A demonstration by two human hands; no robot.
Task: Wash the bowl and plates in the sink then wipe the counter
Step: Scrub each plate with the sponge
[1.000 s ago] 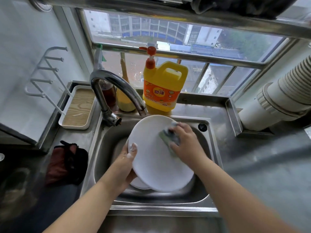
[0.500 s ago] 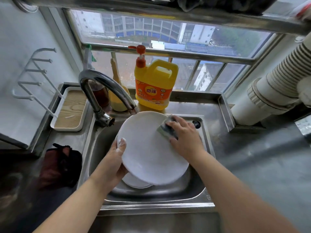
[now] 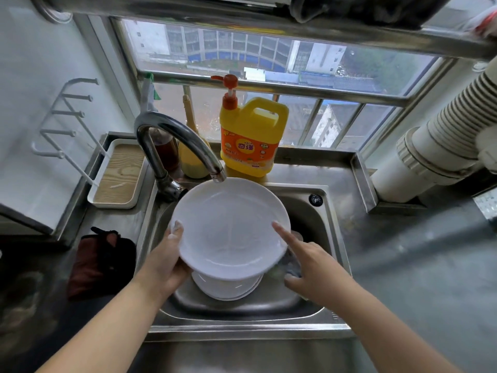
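Far left on the counter [image 3: 403,265] I've got a white tray with a wood insert [image 3: 118,176] under the wall rack [image 3: 64,122], and a dark red cloth [image 3: 102,262] lying just beside the sink [image 3: 242,319].

My left hand [image 3: 166,262] grips the white plate [image 3: 231,227] at its left rim, thumb curled over the top edge and fingers underneath, so the plate is held up over the basin, tilted toward me, right below the faucet [image 3: 174,135] spout. Under it, at the bottom of the sink, sit more white dishes [image 3: 226,288], stacked; can't tell from here which are plates and which is the bowl.

Behind the sink by the window there's the yellow soap jug [image 3: 250,141] with the orange pump, plus a couple of bottles tucked behind the faucet.

My right hand [image 3: 309,265] is at the plate's right edge: index finger stretched out and resting on the rim, the other fingers curled around a sponge [image 3: 291,267] held low beside the plate. It's blurry there, so the sponge is hard to make out.
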